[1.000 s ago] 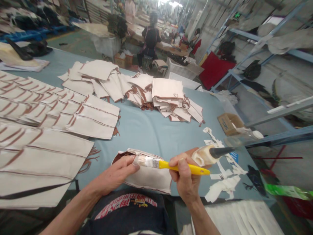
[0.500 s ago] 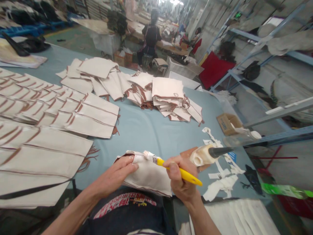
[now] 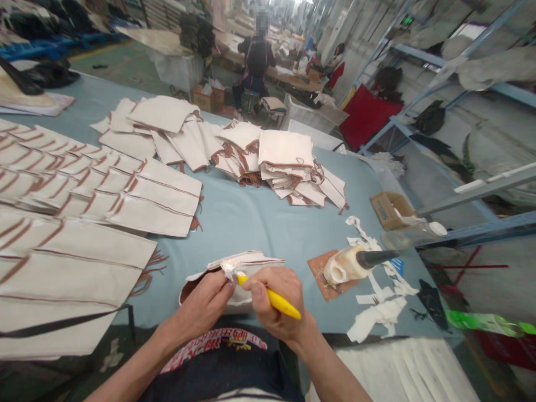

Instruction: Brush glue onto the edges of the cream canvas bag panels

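My left hand [image 3: 205, 298] grips a cream fabric piece [image 3: 240, 301] at the near edge of the blue-grey table, its fingertips at the piece's open upper edge. Brown lining shows at the left end of the piece. My right hand [image 3: 276, 296] is closed round a yellow-handled brush [image 3: 282, 303]. The whitish brush tip touches the upper edge of the fabric, right beside my left fingertips. To the right, a cream bottle with a dark nozzle [image 3: 347, 265] rests on a brown square [image 3: 324, 279].
Overlapping cream pieces with brown edging [image 3: 154, 195] cover the table's left side. More pieces [image 3: 285, 148] lie in a heap along the far side. White scraps [image 3: 377, 318] and a cardboard box [image 3: 389, 209] are at the right. A person [image 3: 256, 58] sits beyond the table.
My right hand and the brush have moved left, to my left fingertips. The fabric piece has shifted left and is tilted, with its upper edge and lining showing more.
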`<action>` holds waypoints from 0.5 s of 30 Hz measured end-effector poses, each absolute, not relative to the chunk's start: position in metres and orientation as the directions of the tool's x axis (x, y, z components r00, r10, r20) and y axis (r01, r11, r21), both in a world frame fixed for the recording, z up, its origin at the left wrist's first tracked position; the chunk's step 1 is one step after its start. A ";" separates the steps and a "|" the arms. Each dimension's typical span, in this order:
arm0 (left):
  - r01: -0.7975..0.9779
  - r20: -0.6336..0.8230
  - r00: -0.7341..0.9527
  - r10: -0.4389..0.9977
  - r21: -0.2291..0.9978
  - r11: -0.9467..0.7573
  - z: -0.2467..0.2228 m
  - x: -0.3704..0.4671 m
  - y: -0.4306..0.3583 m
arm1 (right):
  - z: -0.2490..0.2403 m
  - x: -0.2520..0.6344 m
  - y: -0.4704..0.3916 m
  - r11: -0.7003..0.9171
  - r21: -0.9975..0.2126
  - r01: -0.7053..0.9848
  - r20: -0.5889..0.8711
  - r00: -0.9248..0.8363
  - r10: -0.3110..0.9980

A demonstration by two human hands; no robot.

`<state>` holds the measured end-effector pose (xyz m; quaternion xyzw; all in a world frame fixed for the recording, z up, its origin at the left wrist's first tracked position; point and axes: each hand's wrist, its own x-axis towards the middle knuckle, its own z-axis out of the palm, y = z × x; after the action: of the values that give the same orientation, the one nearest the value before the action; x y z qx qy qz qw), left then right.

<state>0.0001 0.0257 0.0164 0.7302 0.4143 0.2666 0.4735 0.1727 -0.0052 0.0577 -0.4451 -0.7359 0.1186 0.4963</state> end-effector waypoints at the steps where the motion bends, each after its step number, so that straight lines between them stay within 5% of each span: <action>1: 0.364 -0.045 0.497 0.867 0.918 -0.161 0.015 -0.002 0.027 | 0.055 0.176 -0.003 0.520 -0.686 0.508 0.592 -0.026 0.806; 6: 0.354 -0.137 0.453 0.881 0.934 -0.036 0.009 -0.011 0.030 | 0.048 0.194 0.007 0.274 -0.943 0.189 0.332 0.470 0.818; 11: 0.408 0.047 0.484 0.874 0.871 -0.272 0.006 -0.010 0.025 | 0.056 0.195 0.004 0.229 -0.960 0.162 0.278 0.429 0.859; 15: 0.433 0.295 0.550 0.781 0.699 -0.569 0.007 -0.006 0.024 | 0.068 0.191 -0.002 0.219 -0.961 0.168 0.270 0.412 0.870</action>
<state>-0.0062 0.0236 0.0070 0.8323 0.3647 0.3032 0.2870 0.1912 -0.0023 0.0680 -0.5586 -0.4645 0.2799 0.6275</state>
